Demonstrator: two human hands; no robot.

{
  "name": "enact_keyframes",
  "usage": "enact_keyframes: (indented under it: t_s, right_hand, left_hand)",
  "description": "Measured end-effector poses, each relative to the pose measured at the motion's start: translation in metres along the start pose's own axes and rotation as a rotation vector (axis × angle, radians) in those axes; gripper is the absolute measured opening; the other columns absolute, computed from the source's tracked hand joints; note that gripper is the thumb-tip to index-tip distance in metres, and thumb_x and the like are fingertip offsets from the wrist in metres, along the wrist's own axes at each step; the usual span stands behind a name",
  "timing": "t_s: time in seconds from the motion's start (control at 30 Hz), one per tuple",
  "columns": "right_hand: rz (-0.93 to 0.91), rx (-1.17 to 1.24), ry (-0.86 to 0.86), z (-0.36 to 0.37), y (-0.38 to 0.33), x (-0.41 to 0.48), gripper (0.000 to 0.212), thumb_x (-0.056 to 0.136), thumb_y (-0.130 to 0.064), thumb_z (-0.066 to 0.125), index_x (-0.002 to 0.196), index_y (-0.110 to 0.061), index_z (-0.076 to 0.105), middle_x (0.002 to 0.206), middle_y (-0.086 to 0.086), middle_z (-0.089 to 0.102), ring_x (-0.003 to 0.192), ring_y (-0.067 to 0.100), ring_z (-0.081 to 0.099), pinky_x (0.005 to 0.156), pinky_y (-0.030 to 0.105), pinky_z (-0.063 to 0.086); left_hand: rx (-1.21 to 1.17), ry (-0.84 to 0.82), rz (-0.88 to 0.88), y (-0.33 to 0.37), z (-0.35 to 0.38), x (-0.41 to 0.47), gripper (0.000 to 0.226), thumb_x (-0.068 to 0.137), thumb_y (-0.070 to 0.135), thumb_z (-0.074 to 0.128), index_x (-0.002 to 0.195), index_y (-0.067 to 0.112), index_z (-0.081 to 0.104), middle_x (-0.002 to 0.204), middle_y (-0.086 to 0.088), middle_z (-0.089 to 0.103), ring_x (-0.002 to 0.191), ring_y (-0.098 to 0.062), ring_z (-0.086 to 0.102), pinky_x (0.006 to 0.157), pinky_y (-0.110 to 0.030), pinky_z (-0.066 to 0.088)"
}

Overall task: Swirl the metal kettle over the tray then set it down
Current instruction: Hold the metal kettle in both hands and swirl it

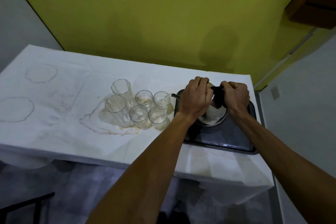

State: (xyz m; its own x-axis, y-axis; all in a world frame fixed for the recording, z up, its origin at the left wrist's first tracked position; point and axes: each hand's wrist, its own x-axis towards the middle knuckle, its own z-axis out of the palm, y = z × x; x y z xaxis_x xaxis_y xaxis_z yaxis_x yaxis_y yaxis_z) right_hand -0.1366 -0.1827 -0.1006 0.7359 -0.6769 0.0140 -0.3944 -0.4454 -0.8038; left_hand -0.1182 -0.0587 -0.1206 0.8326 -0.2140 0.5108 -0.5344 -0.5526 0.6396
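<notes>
So both hands are on the metal kettle (pixel 212 116) right now, and it's sitting low over the far half of the dark tray (pixel 236 138), which is at the right end of the counter (pixel 63 114) with the stained white cloth. I honestly can't tell if the base is touching the tray or hovering just above it, the hands cover too much. The right hand (pixel 236 96) has its grip clamped on the black handle (pixel 219 94) up top, and the left hand (pixel 197 98) is closed over the kettle's upper left side, fingers curled around the rim or lid area. The thin spout (pixel 175 95) pokes out left, past the tray edge, pointing right at the nearest small glass (pixel 161 99), one of the six empty glasses (pixel 138 105) clustered just beside the tray. If I were doing the swirl I'd keep the body level and make small slow circles from the wrists, with the handle hand doing the carrying and the other one only steadying. The thing to watch is that spout: any tip to the left and whatever's inside dribbles onto the cloth or into the glasses instead of the tray. Then I'd set it down flat, mid-tray, and let go of the handle last.
</notes>
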Motion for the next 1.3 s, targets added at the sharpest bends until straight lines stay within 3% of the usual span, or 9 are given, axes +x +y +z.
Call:
enact_keyframes:
  t_s: [0.33,0.5,0.67,0.83,0.97,1.2,1.3]
  right_hand:
    - [-0.001,-0.018,-0.002,-0.0040,-0.0050,0.0004,0.033,0.074,-0.033,0.058,0.054,-0.007,0.053,0.050,0.005,0.043,0.056,0.025,0.041,0.059,0.035,0.035]
    - [0.001,-0.013,0.008,-0.0052,-0.0067,0.0019,0.035,0.075,-0.034,0.059,0.062,-0.001,0.061,0.054,0.006,0.049,0.058,0.026,0.045,0.060,0.034,0.036]
    - [0.011,-0.027,-0.015,-0.0065,-0.0087,0.0015,0.036,0.076,-0.032,0.059,0.052,-0.008,0.047,0.049,0.001,0.041,0.056,0.025,0.040,0.060,0.036,0.033]
    - [0.017,-0.018,-0.011,-0.0053,-0.0102,-0.0004,0.036,0.071,-0.037,0.056,0.060,-0.002,0.057,0.055,0.006,0.046,0.060,0.028,0.045,0.062,0.036,0.037]
    - [0.011,-0.012,-0.021,-0.0050,-0.0094,-0.0017,0.031,0.074,-0.032,0.058,0.056,-0.008,0.051,0.052,0.003,0.041,0.058,0.026,0.041,0.061,0.035,0.034]
    - [0.011,-0.021,-0.003,-0.0042,-0.0083,-0.0028,0.034,0.074,-0.033,0.058,0.063,0.000,0.060,0.057,0.008,0.048,0.061,0.028,0.045,0.061,0.035,0.036]
    - [0.012,-0.022,-0.009,-0.0053,-0.0101,-0.0036,0.032,0.075,-0.031,0.058,0.058,-0.004,0.055,0.054,0.006,0.045,0.058,0.027,0.043,0.058,0.035,0.034]
  left_hand:
    - [-0.008,-0.018,0.006,0.0028,-0.0031,0.0037,0.038,0.089,0.024,0.035,0.102,0.003,0.064,0.096,-0.014,0.066,0.082,-0.032,0.059,0.069,-0.042,0.047]
    - [-0.004,-0.006,0.009,0.0041,-0.0034,0.0058,0.037,0.089,0.024,0.036,0.101,0.003,0.064,0.095,-0.013,0.065,0.081,-0.032,0.059,0.068,-0.041,0.047]
    - [0.008,0.001,0.009,0.0039,-0.0041,0.0060,0.037,0.090,0.024,0.035,0.100,0.004,0.064,0.094,-0.013,0.065,0.082,-0.032,0.059,0.069,-0.043,0.048]
    - [0.005,0.002,0.007,0.0030,-0.0040,0.0063,0.036,0.090,0.024,0.035,0.099,0.004,0.063,0.093,-0.014,0.065,0.081,-0.033,0.059,0.068,-0.044,0.050]
    - [-0.003,0.001,0.001,0.0012,-0.0040,0.0049,0.037,0.090,0.025,0.034,0.099,0.004,0.063,0.093,-0.013,0.065,0.081,-0.032,0.059,0.068,-0.044,0.049]
    - [-0.014,-0.003,-0.008,-0.0016,-0.0022,0.0033,0.037,0.090,0.025,0.034,0.099,0.005,0.063,0.094,-0.012,0.065,0.082,-0.031,0.058,0.069,-0.044,0.050]
    - [-0.024,-0.006,-0.004,-0.0023,-0.0030,0.0031,0.037,0.090,0.025,0.034,0.099,0.004,0.063,0.094,-0.013,0.065,0.081,-0.032,0.058,0.069,-0.044,0.049]
